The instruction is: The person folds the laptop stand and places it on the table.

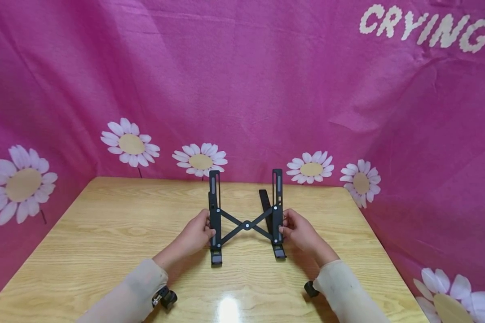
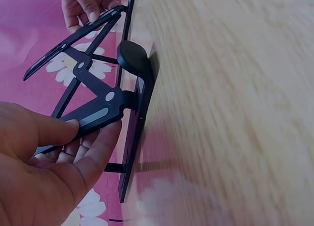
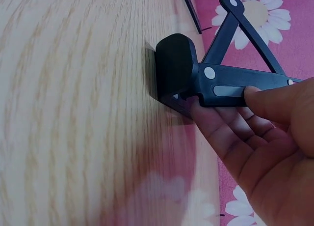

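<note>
The left hand (image 1: 196, 233) is pinching the stand's (image 1: 247, 225) left bar (image 1: 215, 202) and the right hand (image 1: 303, 233) is pinching its right bar (image 1: 278, 220), while the stand is resting on the table (image 1: 242, 287) between them. If one hand is pulling harder, the crossed links (image 1: 232, 218) could be skewing or binding at their pivot (image 1: 247, 225); the left fingers (image 2: 109, 140) are lying close to a hinge (image 2: 129, 99), so sudden folding could be nipping them.

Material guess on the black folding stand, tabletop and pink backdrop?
Folding stand: matte black, painted metal or hard plastic, can't tell; its silvery rivets look metal.
Tabletop: wood or wood-look laminate, glossy; grain shows, light glares off it.
Backdrop: probably printed fabric, mostly matte; wrinkles show.
</note>
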Demonstrator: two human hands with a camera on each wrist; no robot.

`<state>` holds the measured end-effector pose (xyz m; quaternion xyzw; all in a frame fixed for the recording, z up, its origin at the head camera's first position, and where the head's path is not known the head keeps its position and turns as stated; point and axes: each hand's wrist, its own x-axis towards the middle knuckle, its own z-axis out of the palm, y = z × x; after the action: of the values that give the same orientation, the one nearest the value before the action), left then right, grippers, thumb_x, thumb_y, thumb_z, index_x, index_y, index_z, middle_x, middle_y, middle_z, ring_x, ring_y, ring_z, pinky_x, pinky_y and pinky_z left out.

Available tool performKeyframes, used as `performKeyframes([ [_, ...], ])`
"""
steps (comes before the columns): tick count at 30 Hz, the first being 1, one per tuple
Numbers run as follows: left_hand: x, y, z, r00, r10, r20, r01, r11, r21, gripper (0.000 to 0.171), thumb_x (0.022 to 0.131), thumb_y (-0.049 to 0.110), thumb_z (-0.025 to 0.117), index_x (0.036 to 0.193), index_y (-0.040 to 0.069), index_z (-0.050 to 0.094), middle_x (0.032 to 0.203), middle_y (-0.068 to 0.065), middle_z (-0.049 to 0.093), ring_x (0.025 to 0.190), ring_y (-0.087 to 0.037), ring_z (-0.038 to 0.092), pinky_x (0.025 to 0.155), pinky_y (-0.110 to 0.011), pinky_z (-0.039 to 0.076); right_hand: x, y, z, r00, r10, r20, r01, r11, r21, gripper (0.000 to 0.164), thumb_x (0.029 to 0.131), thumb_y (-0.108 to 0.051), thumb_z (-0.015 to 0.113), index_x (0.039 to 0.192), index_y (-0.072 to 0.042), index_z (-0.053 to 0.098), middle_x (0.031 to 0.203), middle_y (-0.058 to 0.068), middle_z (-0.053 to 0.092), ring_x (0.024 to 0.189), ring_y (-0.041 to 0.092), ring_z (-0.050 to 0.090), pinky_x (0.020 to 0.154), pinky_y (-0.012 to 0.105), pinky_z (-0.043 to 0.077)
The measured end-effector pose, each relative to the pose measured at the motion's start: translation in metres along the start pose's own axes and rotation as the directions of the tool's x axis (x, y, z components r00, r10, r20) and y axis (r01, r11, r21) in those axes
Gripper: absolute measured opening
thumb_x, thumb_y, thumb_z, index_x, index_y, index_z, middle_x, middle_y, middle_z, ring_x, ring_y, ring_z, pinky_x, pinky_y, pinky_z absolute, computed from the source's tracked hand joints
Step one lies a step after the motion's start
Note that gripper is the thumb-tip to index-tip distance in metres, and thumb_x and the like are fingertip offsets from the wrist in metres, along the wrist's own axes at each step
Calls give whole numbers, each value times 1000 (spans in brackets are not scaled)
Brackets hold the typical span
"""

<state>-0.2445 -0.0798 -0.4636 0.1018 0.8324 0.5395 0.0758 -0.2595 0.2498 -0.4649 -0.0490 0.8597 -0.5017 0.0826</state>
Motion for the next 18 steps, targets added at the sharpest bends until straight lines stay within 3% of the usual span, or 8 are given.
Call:
performKeyframes([
  [13,1,-8,-6,1000,-23,9,23,999,-29,23,102,-6,52,123,4,52,97,-12,56,84,-22,63,70,-35,58,-5,1,10,998,27,-64,-26,1000,18,19,100,3,59,117,-6,58,98,11,56,87,24,62,74,37,62],
  [18,1,-8,-4,999,-35,-28,35,999,-12,25,103,-5,52,125,6,52,99,-11,57,88,-23,61,73,-35,54,-4,1,13,996,8,-84,-6,1000,25,19,100,3,59,117,-5,58,97,11,57,85,23,61,72,36,61],
])
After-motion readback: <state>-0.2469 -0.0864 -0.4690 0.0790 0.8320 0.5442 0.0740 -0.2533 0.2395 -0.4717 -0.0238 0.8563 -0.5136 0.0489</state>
